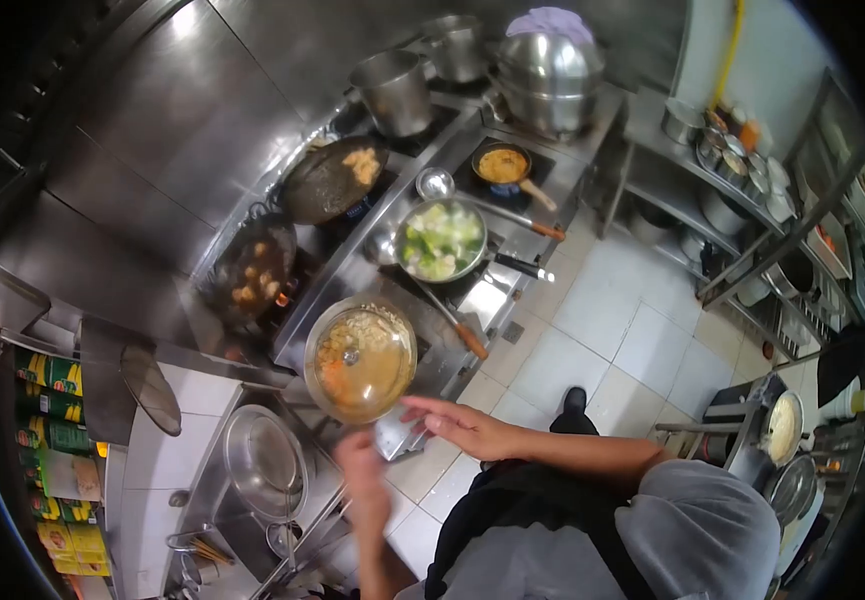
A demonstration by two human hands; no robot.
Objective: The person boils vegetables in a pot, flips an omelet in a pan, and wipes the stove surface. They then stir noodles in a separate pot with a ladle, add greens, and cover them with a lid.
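Cans (52, 400) with green and yellow labels stood stacked at the far left of the lidded pan (360, 360), beside an empty steel bowl (264, 462) resting on the counter (177, 440). Left of the lidded pan, a dark wok (252, 272) held browned pieces over a burner, and another wok (334, 178) behind it carried a small heap of fried food. The left hand (364, 485) hung just below the lidded pan, blurred, so I could not tell whether its fingers were closed or apart. The glass lid sat flat on the pan, likely to keep heat in. Just right of the pan, the right hand (457, 425) hovered flat with fingers spread, holding nothing. Farther right and behind, a pan of greens (440, 240) and a small pan of yellow sauce (503, 165) sat with handles turned toward the aisle, within reach.
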